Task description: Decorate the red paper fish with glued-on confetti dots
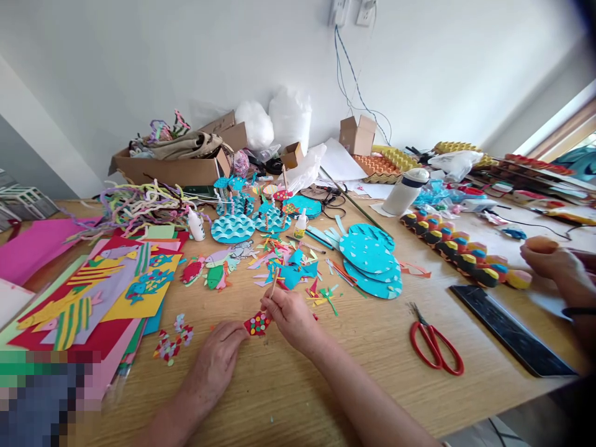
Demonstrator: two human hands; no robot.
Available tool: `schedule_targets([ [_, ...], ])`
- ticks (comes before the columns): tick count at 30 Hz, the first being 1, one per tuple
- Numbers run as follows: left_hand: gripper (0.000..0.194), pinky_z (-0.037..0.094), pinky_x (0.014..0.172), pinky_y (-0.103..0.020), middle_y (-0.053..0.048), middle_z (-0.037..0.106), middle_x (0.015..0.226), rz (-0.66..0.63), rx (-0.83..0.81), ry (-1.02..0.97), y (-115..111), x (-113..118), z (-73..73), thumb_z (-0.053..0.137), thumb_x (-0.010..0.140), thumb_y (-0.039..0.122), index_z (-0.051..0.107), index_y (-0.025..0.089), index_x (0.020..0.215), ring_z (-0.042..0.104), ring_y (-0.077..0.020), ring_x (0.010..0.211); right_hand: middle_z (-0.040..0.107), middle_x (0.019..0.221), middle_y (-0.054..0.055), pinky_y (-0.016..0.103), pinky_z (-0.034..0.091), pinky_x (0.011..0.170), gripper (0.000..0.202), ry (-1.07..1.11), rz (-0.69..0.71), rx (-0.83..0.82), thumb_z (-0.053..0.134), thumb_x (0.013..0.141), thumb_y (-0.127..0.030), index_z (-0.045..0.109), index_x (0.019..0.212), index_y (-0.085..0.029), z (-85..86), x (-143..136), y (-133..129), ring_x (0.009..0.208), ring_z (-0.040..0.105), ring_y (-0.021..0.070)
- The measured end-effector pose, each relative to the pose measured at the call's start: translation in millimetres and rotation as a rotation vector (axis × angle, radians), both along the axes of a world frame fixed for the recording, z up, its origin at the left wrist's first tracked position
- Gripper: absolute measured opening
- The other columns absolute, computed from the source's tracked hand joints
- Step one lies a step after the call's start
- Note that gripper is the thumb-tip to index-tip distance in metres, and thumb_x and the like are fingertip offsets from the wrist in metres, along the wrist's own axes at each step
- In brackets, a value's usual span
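Observation:
A small red paper fish (257,323) covered with coloured dots lies on the wooden table between my hands. The fingers of my left hand (218,354) are together and press on its left end. My right hand (292,315) pinches a thin wooden stick (274,282), its lower end hidden by the fingers close to the fish. Left of my left hand are small piles of paper dots (167,349). Beyond my hands lie coloured paper scraps (321,292) and a blue cut-out (293,271).
Red-handled scissors (435,347) and a black tablet-like slab (507,329) lie right. Another person's hand (552,261) is at the right edge. Blue paper discs (372,264), glue bottles (196,225), a white bottle (405,192) and coloured sheets (100,292) surround the work area.

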State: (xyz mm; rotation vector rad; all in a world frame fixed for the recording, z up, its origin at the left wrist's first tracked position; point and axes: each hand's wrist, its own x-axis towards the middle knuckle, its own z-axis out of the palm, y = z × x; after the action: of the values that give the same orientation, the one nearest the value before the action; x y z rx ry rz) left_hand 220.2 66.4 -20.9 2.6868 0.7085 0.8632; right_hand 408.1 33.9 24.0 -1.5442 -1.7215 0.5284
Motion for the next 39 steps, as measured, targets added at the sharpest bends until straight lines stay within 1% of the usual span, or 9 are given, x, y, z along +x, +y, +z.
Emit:
schedule_targets([
  [6,0.033,0.053,0.072,-0.030,-0.004,0.065,0.087,0.010,-0.021,-0.006,-0.1,-0.3,-1.8,0.034,0.075,0.003,0.059,0.021,0.088,0.060,-0.0168,0.081,0.058,0.065,0.000,0.019,0.038,0.053,0.023,-0.002,-0.024,0.024,0.037,0.090,-0.025,0.053,0.074,-0.019,-3.0,0.3,-1.2,0.056,0.054,0.0103],
  [9,0.034,0.053,0.072,-0.030,-0.004,0.065,0.087,-0.001,-0.023,-0.009,0.0,-0.4,-0.4,0.035,0.075,0.003,0.060,0.021,0.088,0.060,-0.0167,0.081,0.057,0.061,0.000,0.019,0.037,0.051,0.023,0.000,-0.033,0.017,0.038,0.089,-0.025,0.053,0.072,-0.018,-1.3,-0.3,-2.2,0.054,0.053,0.0103],
  [13,0.032,0.053,0.072,-0.030,-0.004,0.065,0.087,-0.002,-0.006,-0.004,0.0,-0.8,1.0,0.035,0.076,0.003,0.059,0.020,0.089,0.061,-0.0168,0.081,0.058,0.065,0.001,0.019,0.038,0.053,0.022,0.033,-0.048,0.050,0.037,0.089,-0.024,0.053,0.074,-0.019,1.3,0.2,-2.4,0.058,0.054,0.0106],
  [17,0.032,0.053,0.070,-0.030,-0.004,0.065,0.087,0.006,-0.008,-0.002,-0.1,-1.4,-1.4,0.035,0.076,0.003,0.060,0.021,0.088,0.061,-0.0169,0.080,0.058,0.063,0.000,0.019,0.038,0.052,0.021,0.038,-0.053,0.039,0.039,0.088,-0.022,0.052,0.071,-0.019,0.6,1.3,-1.8,0.057,0.055,0.0107],
  [21,0.033,0.053,0.073,-0.032,-0.005,0.065,0.089,0.008,-0.018,0.006,0.3,-1.7,-3.3,0.035,0.076,0.004,0.060,0.021,0.090,0.061,-0.0174,0.083,0.059,0.063,0.001,0.019,0.039,0.053,0.022,0.045,-0.060,0.061,0.038,0.089,-0.023,0.053,0.073,-0.019,0.9,1.6,-3.9,0.057,0.056,0.0108],
  [25,0.033,0.053,0.073,-0.031,-0.005,0.065,0.088,0.013,-0.027,0.012,0.9,-1.5,-3.2,0.035,0.075,0.004,0.061,0.021,0.089,0.060,-0.0172,0.083,0.059,0.062,0.000,0.019,0.039,0.051,0.022,0.012,-0.064,0.023,0.040,0.088,-0.025,0.052,0.071,-0.019,-2.6,1.0,-5.9,0.056,0.056,0.0111],
  [28,0.033,0.053,0.073,-0.031,-0.004,0.065,0.088,0.005,-0.020,0.005,1.0,-1.4,-3.1,0.035,0.076,0.005,0.061,0.021,0.089,0.060,-0.0169,0.083,0.060,0.065,0.001,0.019,0.039,0.053,0.023,0.022,-0.059,0.040,0.037,0.090,-0.026,0.052,0.073,-0.019,-4.9,0.6,-6.0,0.059,0.057,0.0112],
  [33,0.033,0.053,0.073,-0.031,-0.004,0.065,0.089,0.013,-0.033,0.008,0.3,-1.4,-1.7,0.035,0.075,0.004,0.061,0.021,0.088,0.060,-0.0173,0.083,0.059,0.062,0.000,0.019,0.037,0.051,0.024,0.008,-0.062,0.027,0.038,0.089,-0.026,0.051,0.070,-0.019,-6.4,-0.3,-4.8,0.056,0.056,0.0110],
  [39,0.032,0.053,0.072,-0.031,-0.005,0.065,0.088,0.000,-0.019,0.006,-0.2,-1.6,0.4,0.036,0.075,0.004,0.060,0.021,0.089,0.061,-0.0175,0.082,0.057,0.061,0.000,0.019,0.037,0.052,0.023,0.006,-0.043,0.049,0.038,0.089,-0.026,0.050,0.071,-0.019,-7.3,-1.6,-3.7,0.055,0.055,0.0112],
])
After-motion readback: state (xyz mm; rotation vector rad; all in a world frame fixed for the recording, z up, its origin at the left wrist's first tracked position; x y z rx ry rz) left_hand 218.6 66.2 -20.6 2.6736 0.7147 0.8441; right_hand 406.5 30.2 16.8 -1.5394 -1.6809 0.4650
